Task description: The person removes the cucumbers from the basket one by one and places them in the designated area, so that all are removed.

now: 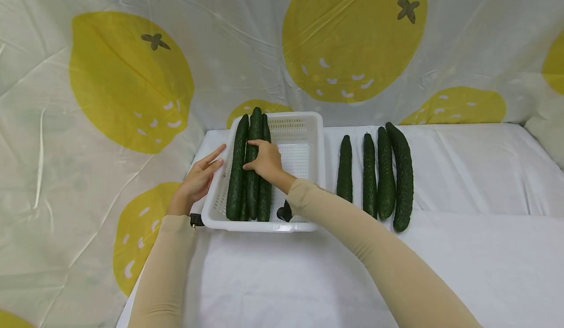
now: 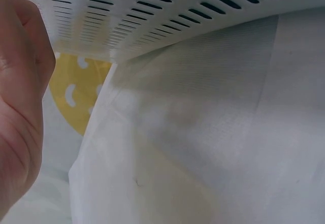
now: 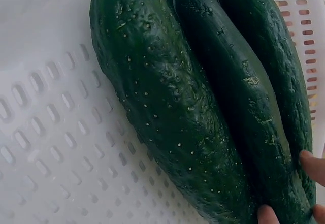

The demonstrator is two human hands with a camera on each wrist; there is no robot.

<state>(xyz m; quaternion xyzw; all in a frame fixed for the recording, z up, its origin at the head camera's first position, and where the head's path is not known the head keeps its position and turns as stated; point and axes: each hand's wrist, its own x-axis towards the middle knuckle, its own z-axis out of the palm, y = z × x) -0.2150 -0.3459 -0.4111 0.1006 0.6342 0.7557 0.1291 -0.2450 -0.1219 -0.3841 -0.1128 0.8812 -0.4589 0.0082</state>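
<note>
Several dark green cucumbers lie side by side, lengthwise, at the left of a white perforated plastic basket (image 1: 319, 147). My right hand (image 1: 267, 161) reaches into the basket and grips the middle cucumber (image 1: 254, 128) between thumb and fingers; its fingertips (image 3: 267, 216) show at the lower right of the right wrist view. To the left of it lies another cucumber (image 1: 236, 181), and one more cucumber (image 1: 265, 198) is on its right. My left hand (image 1: 199, 177) is at the basket's outer left side, its fingers extended. The left wrist view shows that hand beside the slotted basket wall (image 2: 152, 16).
Right of the basket, several more cucumbers (image 1: 369, 171) lie in a row on the white tablecloth (image 1: 467, 171); the rightmost cucumber (image 1: 402, 176) is curved. A white curtain with yellow lemons (image 1: 352, 34) hangs behind and to the left.
</note>
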